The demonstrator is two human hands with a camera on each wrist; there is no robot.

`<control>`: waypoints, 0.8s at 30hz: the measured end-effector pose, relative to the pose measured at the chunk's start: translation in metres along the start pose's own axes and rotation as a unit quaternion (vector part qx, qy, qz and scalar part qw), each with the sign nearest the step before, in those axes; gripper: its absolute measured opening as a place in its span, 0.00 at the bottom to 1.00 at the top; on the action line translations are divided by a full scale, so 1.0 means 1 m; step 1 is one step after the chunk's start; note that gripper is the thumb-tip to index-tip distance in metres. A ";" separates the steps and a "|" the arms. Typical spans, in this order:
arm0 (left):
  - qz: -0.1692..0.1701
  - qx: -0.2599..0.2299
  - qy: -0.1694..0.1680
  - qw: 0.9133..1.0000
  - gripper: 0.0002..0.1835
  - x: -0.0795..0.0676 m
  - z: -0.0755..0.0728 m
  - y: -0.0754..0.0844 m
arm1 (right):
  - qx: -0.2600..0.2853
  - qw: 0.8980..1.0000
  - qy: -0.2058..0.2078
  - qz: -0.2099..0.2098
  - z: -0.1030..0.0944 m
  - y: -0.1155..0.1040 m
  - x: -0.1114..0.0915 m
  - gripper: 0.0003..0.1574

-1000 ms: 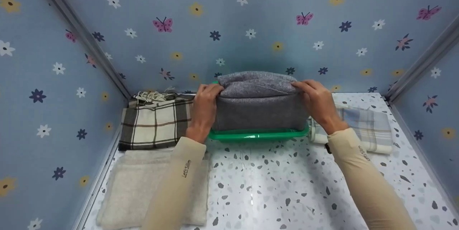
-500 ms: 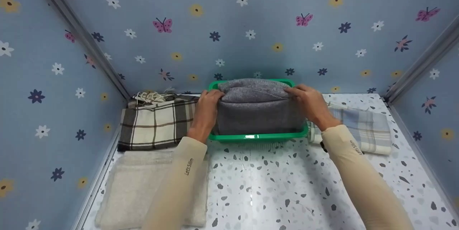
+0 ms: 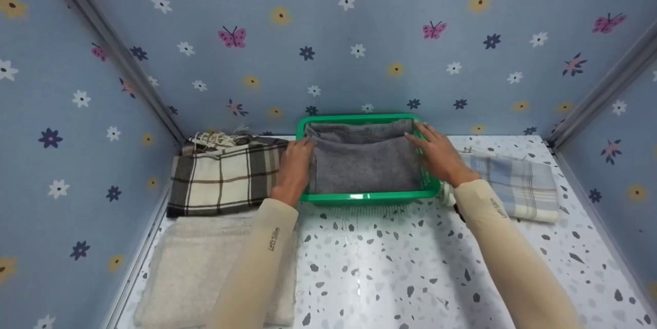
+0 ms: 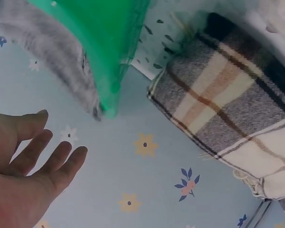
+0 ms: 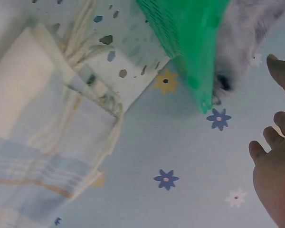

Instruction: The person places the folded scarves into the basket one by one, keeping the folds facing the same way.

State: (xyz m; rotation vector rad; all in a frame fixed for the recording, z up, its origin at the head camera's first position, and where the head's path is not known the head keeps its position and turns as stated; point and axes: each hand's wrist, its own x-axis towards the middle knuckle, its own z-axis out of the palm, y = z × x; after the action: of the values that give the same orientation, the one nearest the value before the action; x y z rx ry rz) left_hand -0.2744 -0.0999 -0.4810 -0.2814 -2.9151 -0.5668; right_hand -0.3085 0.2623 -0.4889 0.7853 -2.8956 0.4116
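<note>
A green plastic basket [image 3: 369,196] stands against the back wall, with a folded grey cloth [image 3: 367,165] lying inside it. At the basket's left side is my left hand [image 3: 294,167], its fingertips by the cloth's edge in the head view. The left wrist view shows this hand [image 4: 35,164] with fingers spread and nothing between them. My right hand [image 3: 439,153] is over the basket's right rim, thumb and fingers apart. In the right wrist view the right hand [image 5: 280,137] is likewise loose and holds nothing.
On the left lie a folded black, white and brown plaid scarf [image 3: 226,177] with fringe and a folded beige cloth [image 3: 190,272]. A light blue plaid scarf [image 3: 518,182] lies on the right. Flowered walls [image 3: 359,26] enclose the speckled table [image 3: 385,277].
The grey cloth has gone down from above the rim into the basket. Both hands have lowered with it and let go, and the right hand has moved slightly left.
</note>
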 end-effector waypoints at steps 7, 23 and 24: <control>-0.001 0.004 -0.010 1.000 0.23 -0.016 0.012 -0.001 | 0.006 0.997 0.064 0.033 0.006 0.029 -0.032 0.30; 0.125 -0.099 0.104 0.982 0.11 -0.072 0.050 0.027 | 0.055 0.960 0.175 0.213 0.018 0.088 -0.130 0.20; 0.130 -0.104 0.110 0.980 0.11 -0.074 0.053 0.029 | 0.053 0.956 0.178 0.227 0.018 0.091 -0.134 0.20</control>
State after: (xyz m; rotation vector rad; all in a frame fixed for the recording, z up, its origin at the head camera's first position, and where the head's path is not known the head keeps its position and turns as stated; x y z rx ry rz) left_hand -0.2025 -0.0647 -0.5331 -0.5774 -2.5544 -0.8019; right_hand -0.2402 0.3971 -0.5515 0.0262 -2.6964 0.6761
